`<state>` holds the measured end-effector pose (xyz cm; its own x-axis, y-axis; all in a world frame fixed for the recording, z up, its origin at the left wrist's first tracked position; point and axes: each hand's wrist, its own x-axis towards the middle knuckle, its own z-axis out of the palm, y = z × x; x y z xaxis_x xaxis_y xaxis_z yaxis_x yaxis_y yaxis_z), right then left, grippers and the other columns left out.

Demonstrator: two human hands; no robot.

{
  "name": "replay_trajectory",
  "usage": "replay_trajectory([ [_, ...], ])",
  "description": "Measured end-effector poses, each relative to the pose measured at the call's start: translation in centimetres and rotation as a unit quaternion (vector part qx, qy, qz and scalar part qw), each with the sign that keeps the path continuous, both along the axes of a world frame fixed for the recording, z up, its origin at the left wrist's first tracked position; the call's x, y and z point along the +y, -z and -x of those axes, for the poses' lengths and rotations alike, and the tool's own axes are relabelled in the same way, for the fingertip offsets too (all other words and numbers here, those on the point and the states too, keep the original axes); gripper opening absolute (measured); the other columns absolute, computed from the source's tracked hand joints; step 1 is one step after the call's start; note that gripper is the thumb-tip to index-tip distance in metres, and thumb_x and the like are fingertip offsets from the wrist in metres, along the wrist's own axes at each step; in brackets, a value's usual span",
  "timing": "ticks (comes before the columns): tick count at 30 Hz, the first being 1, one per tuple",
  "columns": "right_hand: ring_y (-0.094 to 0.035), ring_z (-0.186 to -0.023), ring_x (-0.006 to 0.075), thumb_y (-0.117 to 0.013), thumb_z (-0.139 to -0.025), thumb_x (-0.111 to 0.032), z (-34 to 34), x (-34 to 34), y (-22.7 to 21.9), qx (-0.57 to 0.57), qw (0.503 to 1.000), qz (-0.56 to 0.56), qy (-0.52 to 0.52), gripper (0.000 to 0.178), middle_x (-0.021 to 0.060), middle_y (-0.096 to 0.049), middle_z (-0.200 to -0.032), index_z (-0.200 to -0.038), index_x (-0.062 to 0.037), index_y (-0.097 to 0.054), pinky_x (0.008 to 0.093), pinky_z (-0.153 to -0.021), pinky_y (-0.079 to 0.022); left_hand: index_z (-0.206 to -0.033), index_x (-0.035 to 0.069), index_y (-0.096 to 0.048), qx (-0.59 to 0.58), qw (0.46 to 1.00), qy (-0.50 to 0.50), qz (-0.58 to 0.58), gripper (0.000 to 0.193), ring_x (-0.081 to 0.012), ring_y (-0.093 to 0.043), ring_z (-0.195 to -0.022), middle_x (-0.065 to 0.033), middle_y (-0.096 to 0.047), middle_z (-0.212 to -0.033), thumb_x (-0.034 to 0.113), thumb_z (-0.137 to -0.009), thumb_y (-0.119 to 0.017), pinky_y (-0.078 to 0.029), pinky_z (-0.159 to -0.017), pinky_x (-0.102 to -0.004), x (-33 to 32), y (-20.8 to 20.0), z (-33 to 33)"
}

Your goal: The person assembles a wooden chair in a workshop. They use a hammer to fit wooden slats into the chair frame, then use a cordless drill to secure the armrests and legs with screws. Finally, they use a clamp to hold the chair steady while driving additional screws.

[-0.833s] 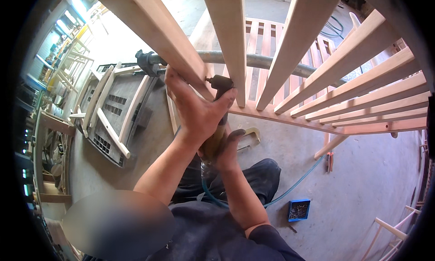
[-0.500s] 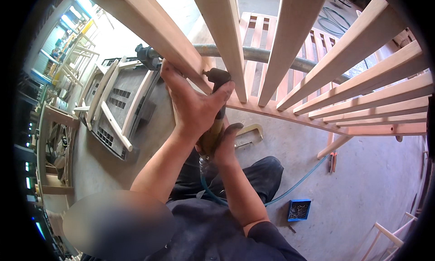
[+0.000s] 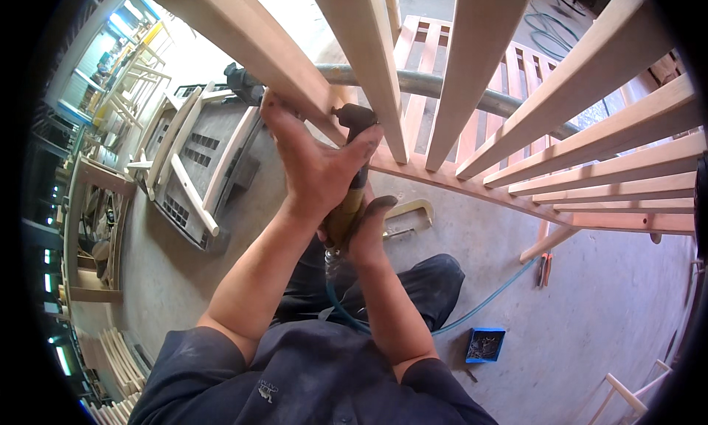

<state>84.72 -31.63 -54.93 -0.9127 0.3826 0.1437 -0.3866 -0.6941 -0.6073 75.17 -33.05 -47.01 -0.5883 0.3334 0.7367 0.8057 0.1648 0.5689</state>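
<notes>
My left hand (image 3: 313,159) wraps round the dark neck of a right-angle air tool (image 3: 343,218), its thumb across the neck and its other fingers up by the lower end of a wooden slat (image 3: 273,56). Lower down, my right hand (image 3: 366,237) grips the yellowish body of the tool. The tool's angled head (image 3: 355,117) points left, close against that slat, in the gap before the neighbouring slat (image 3: 369,63). Whether its tip touches the wood I cannot tell. A blue-green hose (image 3: 483,303) runs from the tool's rear end past my leg.
A pipe clamp (image 3: 422,83) crosses behind the slats, its dark jaw (image 3: 242,84) at the left. On the floor lie a C-clamp (image 3: 420,212), orange-handled pliers (image 3: 544,270) and a blue box (image 3: 472,357) of small fasteners. Curved wooden parts (image 3: 193,196) rest on a black pallet (image 3: 193,141).
The view has shifted slightly. Both hands keep their grip on the air tool, whose head stays at the same slat.
</notes>
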Motion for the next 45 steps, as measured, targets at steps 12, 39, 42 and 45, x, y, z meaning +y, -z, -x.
replay_trajectory([
  [12,-0.060,-0.061,0.0151,-0.025,-0.070,-0.100,0.1,0.2,0.5,0.008,1.000,0.006,-0.010,0.120,0.0093,-0.062,-0.093,-0.145,-0.0063,-0.035,0.0269,-0.050,-0.049,-0.140,-0.003,-0.019,-0.015,1.000,-0.001,-0.014,0.105,-0.0275,-0.040,-0.120,-0.0178,-0.036,-0.126,0.023,-0.068,-0.091,-0.035,-0.104,-0.0433,0.2,0.3,0.3],
  [39,-0.063,-0.063,0.0171,-0.038,-0.082,-0.090,0.5,1.3,1.8,0.057,0.996,0.028,-0.066,0.101,0.0078,-0.061,-0.095,-0.145,-0.0105,-0.034,0.0285,-0.050,-0.050,-0.139,-0.004,-0.020,0.013,1.000,-0.012,-0.012,0.097,-0.0215,-0.041,-0.119,-0.0168,-0.039,-0.127,0.012,-0.072,-0.089,-0.036,-0.103,-0.0369,0.3,0.1,0.0],
  [42,-0.062,-0.062,0.0170,-0.039,-0.080,-0.091,0.2,1.5,1.2,0.027,0.995,0.055,-0.078,0.103,0.0080,-0.061,-0.094,-0.145,-0.0109,-0.035,0.0285,-0.049,-0.050,-0.139,-0.004,-0.019,0.005,1.000,-0.022,-0.011,0.099,-0.0226,-0.041,-0.120,-0.0170,-0.038,-0.127,0.013,-0.071,-0.089,-0.036,-0.103,-0.0374,0.5,0.0,0.0],
  [45,-0.061,-0.060,0.0168,-0.040,-0.077,-0.094,0.1,2.3,1.5,0.042,0.994,0.046,-0.092,0.107,0.0080,-0.061,-0.093,-0.144,-0.0100,-0.036,0.0285,-0.049,-0.050,-0.140,-0.004,-0.019,0.004,0.999,-0.037,-0.006,0.101,-0.0235,-0.041,-0.120,-0.0169,-0.038,-0.128,0.014,-0.071,-0.090,-0.036,-0.105,-0.0384,0.7,0.2,-0.1],
])
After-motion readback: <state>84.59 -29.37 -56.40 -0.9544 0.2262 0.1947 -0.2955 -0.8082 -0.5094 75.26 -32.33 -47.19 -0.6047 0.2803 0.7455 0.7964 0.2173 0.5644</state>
